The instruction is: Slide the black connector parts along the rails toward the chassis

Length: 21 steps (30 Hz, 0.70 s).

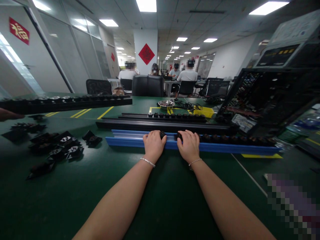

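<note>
So the person is working along a long blue rail [130, 141] lying across a green table [162, 193], seating small black sockets into it. Judging by how it lies, it's maybe two thirds done: the stretch right of the hands carries a row of seated sockets [232, 139] all the way to the far end, while the left stretch is bare channel. So the left part is what's left to fill.

Both hands sit on the rail side by side. The left hand [153, 144] is curled over one black socket [162, 134], fingers closed on it, pressing at the rail's top edge. The right hand [189, 145] is curled down too, fingertips on the first socket of the filled row; whether it really grips that one is hard to tell.

Behind the blue rail there are longer black rails [162, 125], one with sockets already in. A loose pile of black parts [57, 146] sits well off to the left. A small metal bowl [166, 104] is farther back, and a black open-frame machine [270, 96] stands on the right.

The room is a big open office with ceiling panel lights, glass walls on the left, red diamond decorations [146, 53], and a few people seated at a far desk.
</note>
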Tool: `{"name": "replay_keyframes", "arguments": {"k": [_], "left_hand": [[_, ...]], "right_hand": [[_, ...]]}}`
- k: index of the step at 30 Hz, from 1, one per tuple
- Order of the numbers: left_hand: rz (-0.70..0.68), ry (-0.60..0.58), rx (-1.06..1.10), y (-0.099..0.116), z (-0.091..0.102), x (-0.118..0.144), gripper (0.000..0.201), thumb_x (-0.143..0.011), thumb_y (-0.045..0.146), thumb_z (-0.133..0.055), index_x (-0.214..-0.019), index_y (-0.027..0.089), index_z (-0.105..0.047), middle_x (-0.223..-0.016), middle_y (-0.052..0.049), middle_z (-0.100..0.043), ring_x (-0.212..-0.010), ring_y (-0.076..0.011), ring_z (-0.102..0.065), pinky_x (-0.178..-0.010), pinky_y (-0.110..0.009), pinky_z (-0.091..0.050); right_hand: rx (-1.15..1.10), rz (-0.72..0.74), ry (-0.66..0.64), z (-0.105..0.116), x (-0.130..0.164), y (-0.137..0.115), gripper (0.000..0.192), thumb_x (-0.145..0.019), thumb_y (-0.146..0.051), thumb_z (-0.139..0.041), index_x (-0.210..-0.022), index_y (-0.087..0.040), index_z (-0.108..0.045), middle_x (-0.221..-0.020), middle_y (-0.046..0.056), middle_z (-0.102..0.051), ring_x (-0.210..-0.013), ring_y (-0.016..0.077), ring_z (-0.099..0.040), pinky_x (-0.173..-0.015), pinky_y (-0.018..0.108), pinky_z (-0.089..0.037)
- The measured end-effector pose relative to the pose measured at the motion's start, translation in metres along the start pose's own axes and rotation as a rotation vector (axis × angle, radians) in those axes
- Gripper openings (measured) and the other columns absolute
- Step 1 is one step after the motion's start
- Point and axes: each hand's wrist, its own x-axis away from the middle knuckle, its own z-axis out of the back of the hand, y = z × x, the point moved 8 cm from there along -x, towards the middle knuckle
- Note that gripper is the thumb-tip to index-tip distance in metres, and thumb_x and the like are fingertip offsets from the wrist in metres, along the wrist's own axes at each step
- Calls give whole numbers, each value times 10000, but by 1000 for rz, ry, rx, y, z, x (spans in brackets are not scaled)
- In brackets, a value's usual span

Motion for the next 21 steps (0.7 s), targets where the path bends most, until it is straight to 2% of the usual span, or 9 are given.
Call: {"name": "replay_keyframes", "arguments": {"k": [13, 21], "left_hand": [[11, 30, -19, -8, 5, 1, 287, -844, 399, -472, -1012, 189, -573, -1009, -84, -667, -1018, -234, -553, -871, -412, -308], [40, 4, -27, -13, 7, -1, 284, -841, 401, -472, -1012, 199, -575, -1034, -89, -664, -1038, -236, -545, -883, -410, -303]], "right_hand": [[-9, -10, -19, 0, 0, 1, 328, -849, -297, -402, -1115, -197, -565, -1128, 58, -619, -1173, 217, -433, -1059, 431, -161], [-20, -5, -23, 1, 0, 0, 335, -851, -298, -391, -1120, -199, -562, -1131, 64, -619, -1174, 225, -431, -1057, 441, -160]]}}
